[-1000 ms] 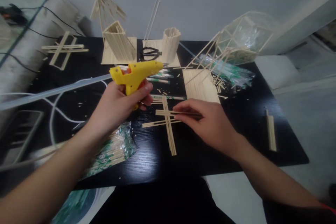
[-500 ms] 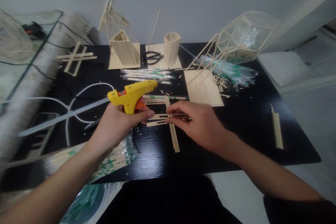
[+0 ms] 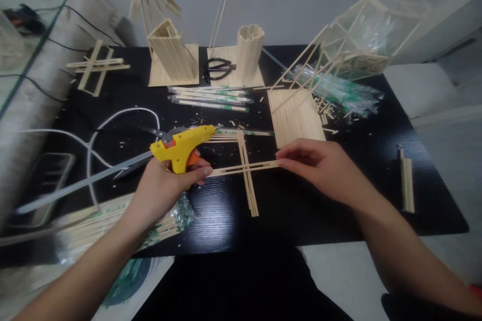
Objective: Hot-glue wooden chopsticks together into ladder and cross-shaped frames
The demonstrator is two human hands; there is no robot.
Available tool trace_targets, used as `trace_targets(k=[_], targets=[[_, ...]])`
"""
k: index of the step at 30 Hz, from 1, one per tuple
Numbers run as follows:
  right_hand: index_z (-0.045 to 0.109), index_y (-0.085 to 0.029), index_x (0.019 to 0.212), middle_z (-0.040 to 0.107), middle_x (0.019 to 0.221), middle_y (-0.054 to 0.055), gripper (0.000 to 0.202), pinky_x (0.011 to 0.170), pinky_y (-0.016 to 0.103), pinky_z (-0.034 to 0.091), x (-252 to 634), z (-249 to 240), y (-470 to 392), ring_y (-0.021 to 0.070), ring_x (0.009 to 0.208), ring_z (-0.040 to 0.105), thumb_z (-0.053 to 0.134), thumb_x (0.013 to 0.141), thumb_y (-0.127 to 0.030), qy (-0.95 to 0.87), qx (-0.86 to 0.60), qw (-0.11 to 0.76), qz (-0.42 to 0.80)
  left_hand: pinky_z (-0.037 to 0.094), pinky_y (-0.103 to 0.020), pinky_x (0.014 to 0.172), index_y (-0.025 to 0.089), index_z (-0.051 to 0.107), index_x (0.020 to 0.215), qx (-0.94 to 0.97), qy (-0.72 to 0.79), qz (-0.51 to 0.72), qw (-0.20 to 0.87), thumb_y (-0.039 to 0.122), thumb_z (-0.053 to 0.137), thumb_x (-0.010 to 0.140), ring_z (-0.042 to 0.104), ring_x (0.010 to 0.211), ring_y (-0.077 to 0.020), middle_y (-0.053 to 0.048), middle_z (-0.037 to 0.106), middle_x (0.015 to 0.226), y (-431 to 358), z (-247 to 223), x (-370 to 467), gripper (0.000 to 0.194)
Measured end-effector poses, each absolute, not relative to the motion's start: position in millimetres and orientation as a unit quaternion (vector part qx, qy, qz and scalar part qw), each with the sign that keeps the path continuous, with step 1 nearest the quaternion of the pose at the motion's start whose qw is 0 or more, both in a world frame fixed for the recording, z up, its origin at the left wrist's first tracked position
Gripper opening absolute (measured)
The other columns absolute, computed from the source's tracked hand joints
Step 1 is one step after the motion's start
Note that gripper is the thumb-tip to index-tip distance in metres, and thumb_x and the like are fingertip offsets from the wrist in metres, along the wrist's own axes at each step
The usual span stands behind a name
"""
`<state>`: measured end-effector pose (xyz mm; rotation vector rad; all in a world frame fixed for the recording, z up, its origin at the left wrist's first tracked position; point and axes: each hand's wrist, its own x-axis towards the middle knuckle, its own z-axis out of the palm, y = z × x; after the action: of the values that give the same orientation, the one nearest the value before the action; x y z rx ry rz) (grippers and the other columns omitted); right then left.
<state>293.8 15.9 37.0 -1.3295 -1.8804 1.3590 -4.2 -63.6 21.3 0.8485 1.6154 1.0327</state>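
Note:
A yellow glue gun [image 3: 183,148] with a long clear glue stick is held in my left hand [image 3: 169,180], whose thumb and a finger also pinch the left end of a narrow stick bundle [image 3: 233,168]. The thumb and fingers of my right hand [image 3: 320,165] pinch the bundle's right end. It lies crosswise over another narrow stick strip [image 3: 249,195], which runs front to back on the black table. More wooden sticks [image 3: 229,137] lie just behind the left part of the bundle.
Behind stand two stick towers [image 3: 173,57] on square bases, with black scissors [image 3: 219,68] between. A wooden panel [image 3: 297,113] with a stick frame is back right. Packaged sticks [image 3: 109,215], a white cable [image 3: 88,155] and a crossed stick piece [image 3: 98,67] lie left.
My right hand has moved right, to the far end of the crosswise bundle, whose sticks now lie closer together. The view has shifted slightly. The glue gun stays in my left hand.

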Motion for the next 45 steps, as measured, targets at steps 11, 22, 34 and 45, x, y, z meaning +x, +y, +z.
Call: trace_targets(k=[11, 22, 34, 45], targets=[[0.081, -0.024, 0.092, 0.081, 0.091, 0.004, 0.021, 0.076, 0.034, 0.061, 292, 26, 16, 0.02, 0.081, 0.075, 0.085, 0.083, -0.043, -0.656, -0.491, 0.237, 0.521, 0.062, -0.028, 0.062, 0.018, 0.069, 0.094, 0.362, 0.68, 0.411, 0.488, 0.034, 0.096, 0.066, 0.069, 0.062, -0.0141, -0.002, 0.078, 0.087, -62, 18, -1, 0.042], [0.079, -0.02, 0.091, 0.076, 0.078, 0.003, 0.022, 0.066, 0.031, 0.053, 287, 28, 17, 0.0154, 0.069, 0.066, 0.078, 0.089, -0.042, -0.646, -0.488, 0.183, 0.558, 0.063, -0.032, 0.066, 0.02, 0.071, 0.092, 0.4, 0.683, 0.398, 0.463, 0.035, 0.093, 0.07, 0.07, 0.065, -0.0167, -0.003, 0.079, 0.087, -64, 16, -2, 0.035], [0.078, -0.018, 0.092, 0.073, 0.073, 0.002, 0.024, 0.06, 0.028, 0.051, 282, 29, 19, 0.013, 0.063, 0.061, 0.079, 0.088, -0.041, -0.616, -0.488, 0.175, 0.593, 0.063, -0.031, 0.068, 0.022, 0.071, 0.093, 0.401, 0.681, 0.394, 0.469, 0.037, 0.093, 0.071, 0.07, 0.066, -0.0156, -0.001, 0.079, 0.088, -65, 14, -1, 0.035], [0.081, -0.02, 0.092, 0.077, 0.082, 0.003, 0.022, 0.065, 0.03, 0.057, 282, 28, 20, 0.0132, 0.064, 0.064, 0.083, 0.084, -0.04, -0.612, -0.492, 0.189, 0.59, 0.064, -0.034, 0.069, 0.023, 0.072, 0.09, 0.401, 0.684, 0.394, 0.465, 0.035, 0.091, 0.072, 0.071, 0.066, -0.0184, -0.002, 0.078, 0.085, -65, 17, 1, 0.029]])
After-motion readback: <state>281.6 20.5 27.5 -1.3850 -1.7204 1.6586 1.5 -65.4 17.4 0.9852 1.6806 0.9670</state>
